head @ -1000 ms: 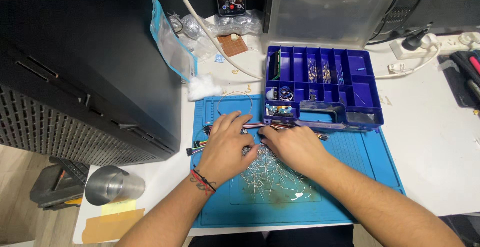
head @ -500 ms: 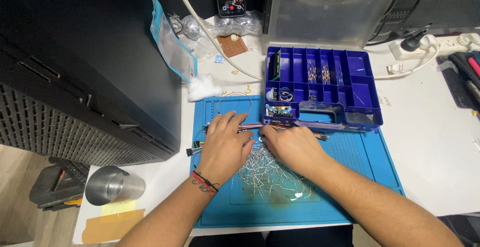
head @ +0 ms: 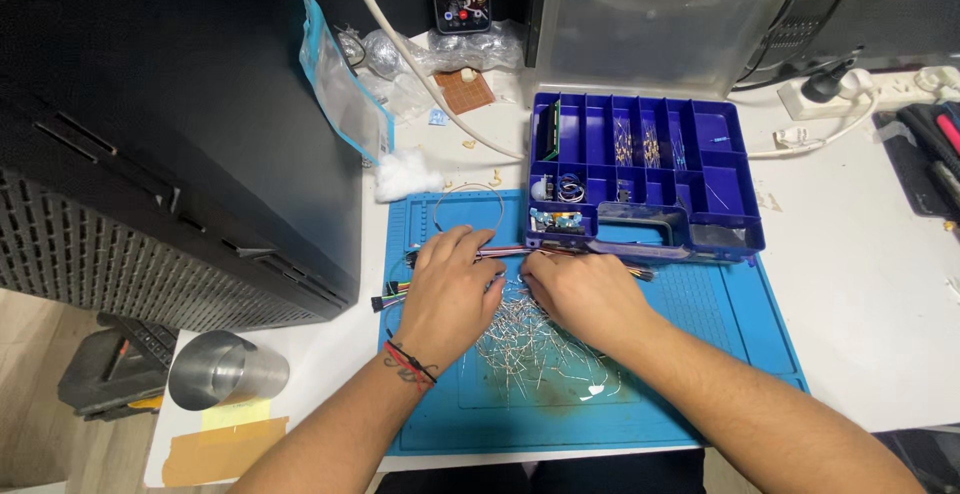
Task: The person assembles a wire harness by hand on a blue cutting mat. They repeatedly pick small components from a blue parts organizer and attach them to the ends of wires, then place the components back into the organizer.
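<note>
Hands in the parts pile, mid-sort.
Left hand and right hand lie palm-down on loose parts on the blue mat, fingers curled; can't tell if gripping. Most parts look unsorted. Jumper wires just past fingertips; organizer behind, partly filled.

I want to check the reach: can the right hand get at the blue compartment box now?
Probably yes: the right hand lies just before the blue compartment box, which stands open with nothing between them.
</note>
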